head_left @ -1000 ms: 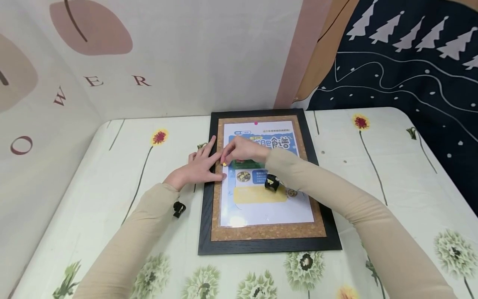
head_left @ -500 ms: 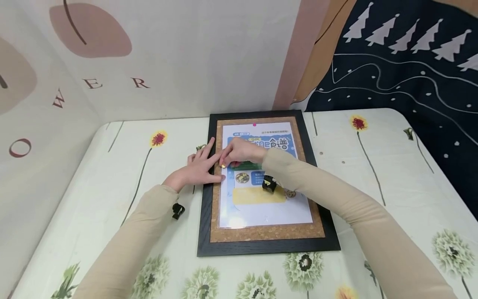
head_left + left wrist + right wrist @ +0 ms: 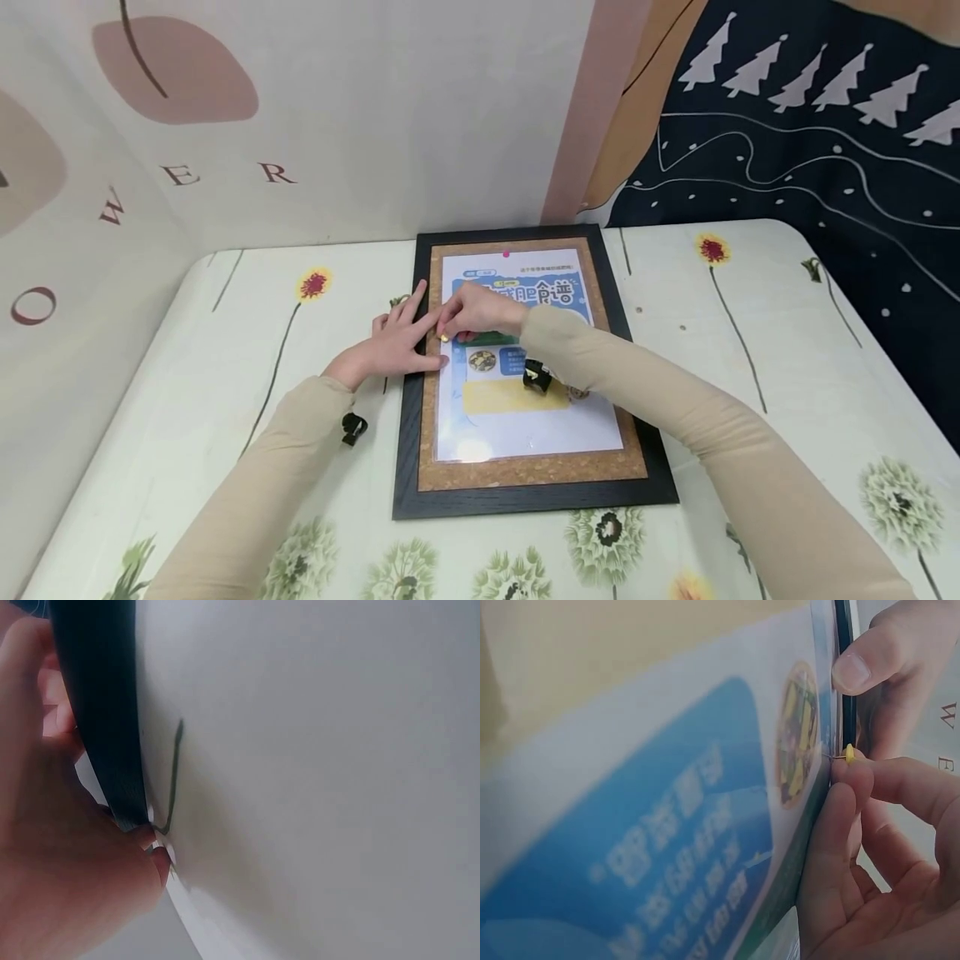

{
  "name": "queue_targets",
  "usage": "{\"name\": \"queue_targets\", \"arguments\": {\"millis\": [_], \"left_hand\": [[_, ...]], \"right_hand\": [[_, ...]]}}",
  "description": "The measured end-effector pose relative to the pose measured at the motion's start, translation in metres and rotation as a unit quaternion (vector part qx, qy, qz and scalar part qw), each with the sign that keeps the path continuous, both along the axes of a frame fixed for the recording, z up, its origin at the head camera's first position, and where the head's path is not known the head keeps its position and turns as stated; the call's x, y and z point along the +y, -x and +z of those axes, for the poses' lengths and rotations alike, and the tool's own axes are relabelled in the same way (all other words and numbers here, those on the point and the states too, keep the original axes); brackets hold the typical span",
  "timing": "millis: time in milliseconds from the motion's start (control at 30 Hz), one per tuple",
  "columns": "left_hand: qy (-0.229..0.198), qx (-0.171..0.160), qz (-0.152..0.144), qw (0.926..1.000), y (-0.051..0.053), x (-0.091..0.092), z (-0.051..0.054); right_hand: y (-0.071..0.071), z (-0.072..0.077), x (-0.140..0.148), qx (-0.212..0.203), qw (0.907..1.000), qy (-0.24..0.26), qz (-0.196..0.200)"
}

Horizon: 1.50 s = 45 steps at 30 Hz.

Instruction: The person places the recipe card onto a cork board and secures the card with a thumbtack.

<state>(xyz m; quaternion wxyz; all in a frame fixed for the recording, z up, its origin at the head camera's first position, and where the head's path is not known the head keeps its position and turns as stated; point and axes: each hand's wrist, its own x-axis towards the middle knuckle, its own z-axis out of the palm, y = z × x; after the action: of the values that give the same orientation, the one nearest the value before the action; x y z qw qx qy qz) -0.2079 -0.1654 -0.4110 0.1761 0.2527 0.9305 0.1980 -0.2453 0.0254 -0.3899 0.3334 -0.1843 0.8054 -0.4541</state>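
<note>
A printed poster in clear plastic [image 3: 517, 433] lies on a black-framed cork board [image 3: 525, 497]. At the poster's left side my right hand [image 3: 480, 310] pinches a yellow push pin [image 3: 850, 753] between thumb and finger. In the right wrist view the pin's thin metal point reaches toward the plastic; whether it has gone in I cannot tell. My left hand [image 3: 393, 346] lies spread over the frame's left side, its thumb resting at the poster's left edge. A pink push pin [image 3: 506, 255] sits at the poster's top middle.
A floral cloth [image 3: 315, 467] covers the table under the board. Behind it hangs a pale printed curtain [image 3: 375, 125], with a dark one [image 3: 795, 150] at the right. A black strap piece [image 3: 354, 427] shows at the left wrist, another [image 3: 536, 376] at the right.
The whole head view has shifted slightly. Both hands stay at the poster's left side, the right hand still pinching the yellow push pin.
</note>
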Motion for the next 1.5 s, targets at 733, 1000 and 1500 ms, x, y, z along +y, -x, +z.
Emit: {"name": "queue_targets", "arguments": {"millis": [733,1000,1500], "left_hand": [[-0.003,0.001,0.002,1.0,-0.0039,-0.0016,-0.0019],[-0.006,-0.008,-0.005,0.9999,-0.0006,0.0019,-0.003],[-0.002,-0.004,-0.004,1.0,0.0001,0.001,-0.0005]], "right_hand": [[-0.0009,-0.0048,-0.0025,-0.014,0.9999,0.005,0.004],[0.0004,-0.0038,0.0003,-0.018,0.9998,-0.009,-0.004],[-0.0006,-0.0039,-0.0013,-0.007,0.9999,-0.013,-0.005]]}}
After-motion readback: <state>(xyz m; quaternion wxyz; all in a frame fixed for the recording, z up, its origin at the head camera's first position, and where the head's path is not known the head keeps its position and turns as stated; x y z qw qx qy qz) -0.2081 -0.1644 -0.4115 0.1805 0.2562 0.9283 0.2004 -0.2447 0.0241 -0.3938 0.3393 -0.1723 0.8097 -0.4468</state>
